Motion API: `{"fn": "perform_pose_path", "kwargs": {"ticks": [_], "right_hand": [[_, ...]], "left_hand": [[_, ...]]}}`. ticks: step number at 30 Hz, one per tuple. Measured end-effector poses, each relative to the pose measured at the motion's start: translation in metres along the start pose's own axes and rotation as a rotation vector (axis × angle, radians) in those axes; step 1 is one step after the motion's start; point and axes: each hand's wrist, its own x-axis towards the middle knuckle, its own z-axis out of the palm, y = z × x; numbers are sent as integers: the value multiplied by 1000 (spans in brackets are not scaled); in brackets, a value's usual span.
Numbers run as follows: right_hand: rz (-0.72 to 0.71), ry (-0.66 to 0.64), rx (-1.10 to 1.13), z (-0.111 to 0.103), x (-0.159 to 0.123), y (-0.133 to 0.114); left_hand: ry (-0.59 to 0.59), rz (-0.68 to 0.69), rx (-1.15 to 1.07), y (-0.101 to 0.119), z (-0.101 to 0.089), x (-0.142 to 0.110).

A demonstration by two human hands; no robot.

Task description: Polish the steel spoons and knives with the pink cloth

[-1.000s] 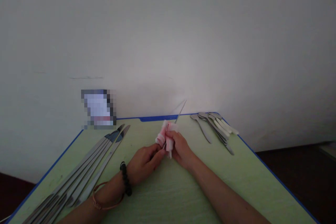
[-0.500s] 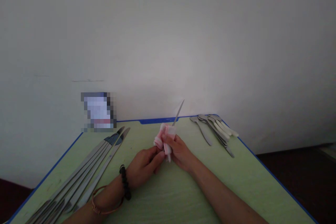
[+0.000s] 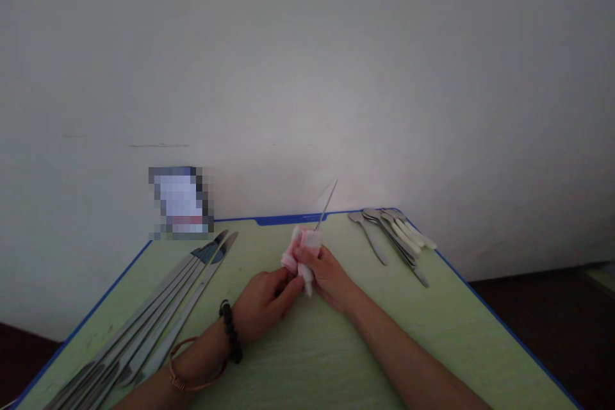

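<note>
Over the middle of the table, a table knife (image 3: 328, 200) points up and away, its thin blade rising out of a pink and white cloth (image 3: 313, 241). My right hand (image 3: 331, 278) is closed round the cloth, thumb on top, pressing it about the knife. My left hand (image 3: 269, 298) is closed at the lower end, in line with the blade, its thumb and fingers pinching against the cloth's edge. The lower part of the knife is hidden by cloth and fingers. A dark bead bracelet and a copper-coloured bangle sit on my left wrist.
Several long table knives (image 3: 158, 307) lie in a bunch on the left. At the back right are spoons (image 3: 372, 240) and some white-handled cutlery (image 3: 408, 237). A blurred upright screen (image 3: 180, 198) stands at the back left. The green table (image 3: 307, 359) has a blue edge against a wall (image 3: 307, 77).
The knife blade has turned slightly and looks thinner, more edge-on. The cloth has shifted a little under my right fingers. Both hands stay in nearly the same place.
</note>
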Motion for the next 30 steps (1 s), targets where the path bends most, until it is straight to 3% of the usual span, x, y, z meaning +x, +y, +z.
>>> {"fn": "perform_pose_path", "kwargs": {"ticks": [8, 20, 30], "right_hand": [[48, 89, 60, 2, 0, 2], [-74, -35, -205, 0, -2, -4], [-66, -29, -236, 3, -4, -8]], "left_hand": [[-14, -9, 66, 0, 0, 0], [-48, -43, -30, -4, 1, 1], [-29, -108, -112, -3, 3, 2]]}}
